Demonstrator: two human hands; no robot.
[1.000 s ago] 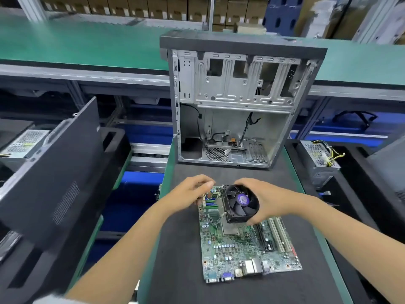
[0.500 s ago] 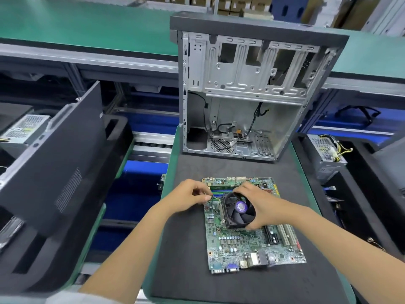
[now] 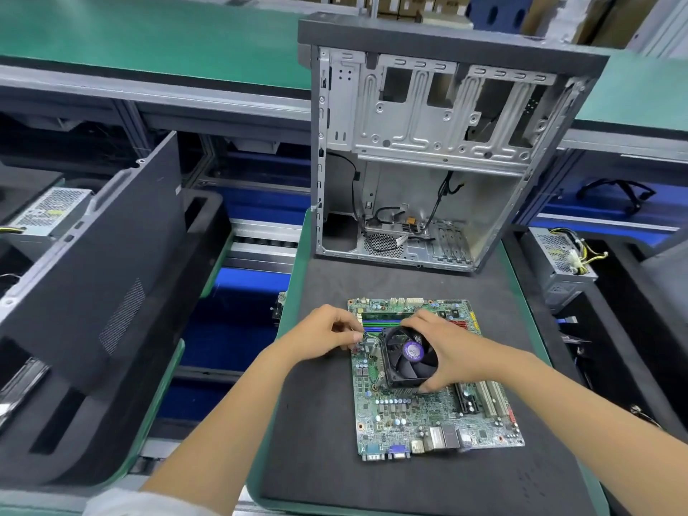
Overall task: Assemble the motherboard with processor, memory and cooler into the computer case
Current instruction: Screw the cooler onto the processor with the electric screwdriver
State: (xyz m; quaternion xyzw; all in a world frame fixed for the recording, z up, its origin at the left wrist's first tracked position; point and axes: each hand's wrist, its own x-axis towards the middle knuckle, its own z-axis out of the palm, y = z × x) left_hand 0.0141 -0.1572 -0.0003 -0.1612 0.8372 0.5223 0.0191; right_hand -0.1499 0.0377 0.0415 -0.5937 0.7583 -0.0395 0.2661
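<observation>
Open computer case (loose cables inside), right hand gripping cooler

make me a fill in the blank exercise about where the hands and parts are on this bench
1. The right hand grips the black round cooler fan, whose hub sticker is ____ in colour.
2. The green motherboard lies flat on the dark foam ____.
3. The left hand pinches something small at the board's ____ edge.
4. The open grey metal computer case stands ____ the board, farther from the person.

Missing words: purple; mat; left; behind
</observation>
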